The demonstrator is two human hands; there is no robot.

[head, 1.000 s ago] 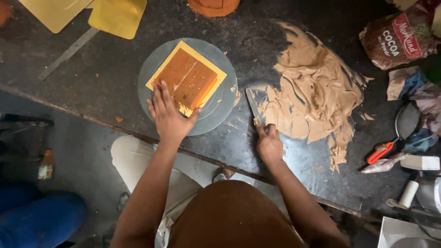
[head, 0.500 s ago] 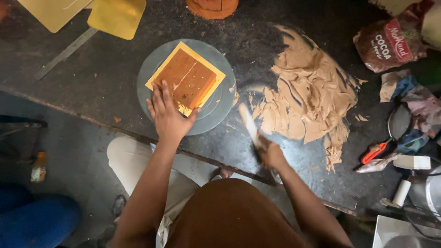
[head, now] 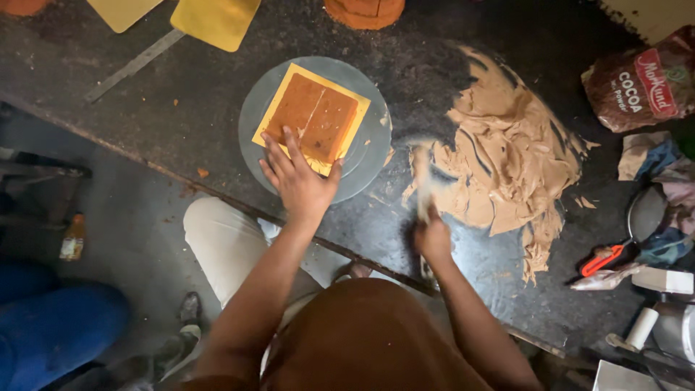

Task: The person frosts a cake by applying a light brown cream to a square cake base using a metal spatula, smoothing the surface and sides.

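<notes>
Left hand (head: 300, 181) flat, open on the cake (head: 313, 124) — right hand (head: 432, 235) gripping a blurred scraper (head: 421, 190).
Frosting (head: 507, 163) just beyond could smear off the table (head: 181, 94).

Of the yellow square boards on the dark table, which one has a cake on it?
The yellow square board on the round grey turntable, under the left hand, carries the brown square cake. The two yellow boards at the top edge are bare.
</notes>
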